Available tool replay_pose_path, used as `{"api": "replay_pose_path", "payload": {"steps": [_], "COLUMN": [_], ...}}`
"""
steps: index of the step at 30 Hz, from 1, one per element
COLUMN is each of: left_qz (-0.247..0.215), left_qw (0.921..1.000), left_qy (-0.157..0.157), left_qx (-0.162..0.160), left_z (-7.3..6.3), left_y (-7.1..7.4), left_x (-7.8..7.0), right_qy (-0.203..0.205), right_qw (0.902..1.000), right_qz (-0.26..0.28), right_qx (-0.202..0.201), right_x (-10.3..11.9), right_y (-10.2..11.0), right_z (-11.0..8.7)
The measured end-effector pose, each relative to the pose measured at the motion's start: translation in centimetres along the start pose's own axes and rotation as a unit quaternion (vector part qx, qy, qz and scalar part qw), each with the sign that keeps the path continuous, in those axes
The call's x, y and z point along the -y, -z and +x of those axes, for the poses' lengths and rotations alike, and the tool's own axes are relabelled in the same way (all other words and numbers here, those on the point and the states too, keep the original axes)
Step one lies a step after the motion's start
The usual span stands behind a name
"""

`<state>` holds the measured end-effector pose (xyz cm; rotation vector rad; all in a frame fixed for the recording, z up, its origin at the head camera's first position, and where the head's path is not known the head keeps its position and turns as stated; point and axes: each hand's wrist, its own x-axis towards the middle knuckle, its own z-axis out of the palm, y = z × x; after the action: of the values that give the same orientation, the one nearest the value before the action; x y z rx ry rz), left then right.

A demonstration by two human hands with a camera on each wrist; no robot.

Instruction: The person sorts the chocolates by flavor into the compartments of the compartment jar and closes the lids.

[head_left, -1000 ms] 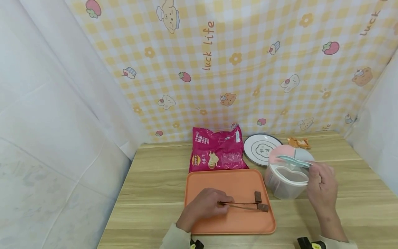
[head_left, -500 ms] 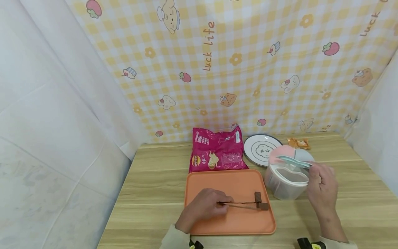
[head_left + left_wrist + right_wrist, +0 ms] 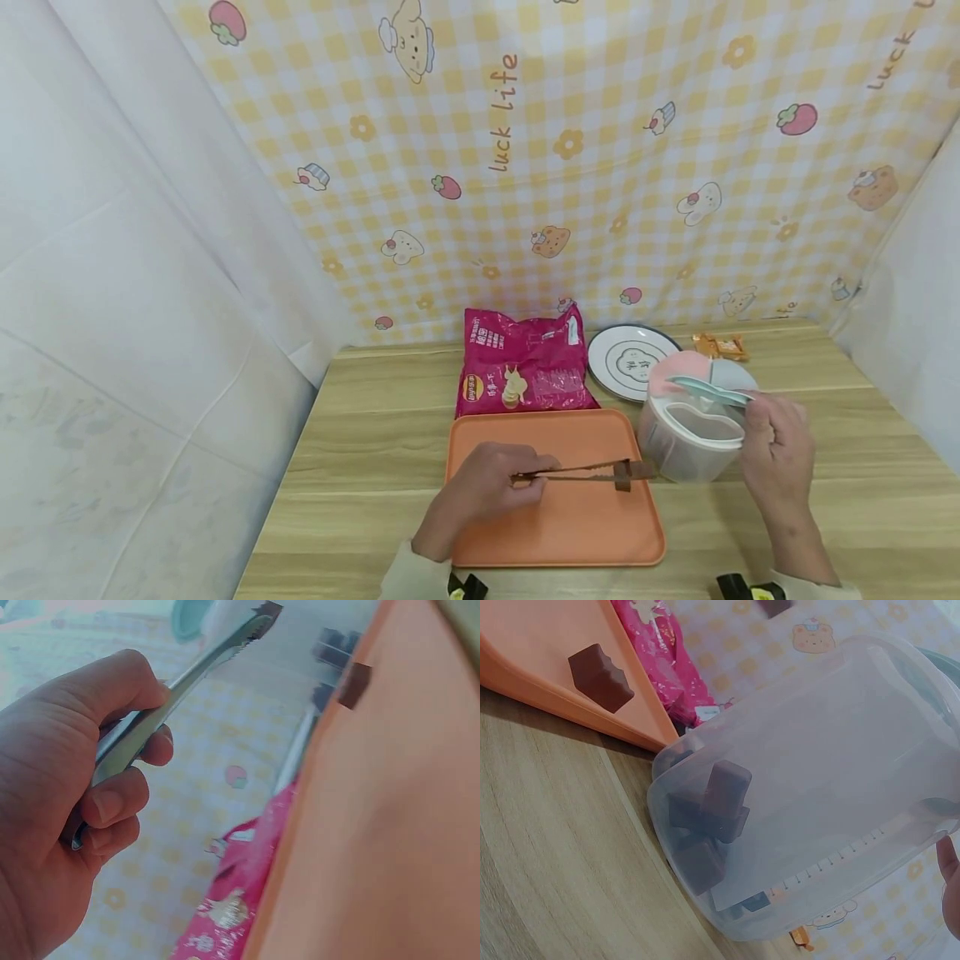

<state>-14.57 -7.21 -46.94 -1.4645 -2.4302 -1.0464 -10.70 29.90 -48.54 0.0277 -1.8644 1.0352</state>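
Note:
My left hand (image 3: 491,483) grips metal tongs (image 3: 191,675), which reach right over the orange tray (image 3: 555,533). At their tips is a brown chocolate piece (image 3: 642,470), raised above the tray's right edge. Another chocolate piece (image 3: 600,679) lies on the tray, partly covered by the tongs in the head view. My right hand (image 3: 780,454) pinches the raised pale teal lid (image 3: 708,388) of a clear divided container (image 3: 693,462), whose front compartment is uncovered. Several chocolate pieces (image 3: 724,799) show through its wall near the bottom.
Behind the tray lies a magenta chip bag (image 3: 525,358). A white plate (image 3: 630,358) with a dark rim sits behind the container. Small orange packets (image 3: 720,345) lie farther back. Pink (image 3: 681,371) and grey-blue lids cover the container's other parts. A checked cloth (image 3: 450,208) hangs behind.
The left hand has lifted the tongs with one chocolate piece off the tray, moving up and slightly right toward the container. The other piece stays. The right hand and lid have kept still.

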Motion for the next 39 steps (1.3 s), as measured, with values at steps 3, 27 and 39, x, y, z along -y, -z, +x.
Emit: {"api": "replay_pose_path", "payload": {"steps": [3,27,39], "left_qz": [-0.009,-0.088,-0.055], "left_qw": [0.9991,0.9912,0.9942], "left_qy": [-0.027,-0.046,-0.044], "left_qx": [-0.033,-0.088,-0.081], "left_z": [0.6,6.0,6.8], "left_y": [0.2,-2.0,-2.9], "left_x": [-0.2,-1.0,-1.4], "right_qy": [0.003,0.011,0.009], "right_qw": [1.0000,0.9999,1.0000], "right_qz": [0.004,0.001,0.001], "right_qx": [-0.002,0.009,-0.001], "right_x": [0.0,-0.1,-0.3], "right_y": [0.0,0.1,0.0], "right_z": [0.1,0.1,0.0]}}
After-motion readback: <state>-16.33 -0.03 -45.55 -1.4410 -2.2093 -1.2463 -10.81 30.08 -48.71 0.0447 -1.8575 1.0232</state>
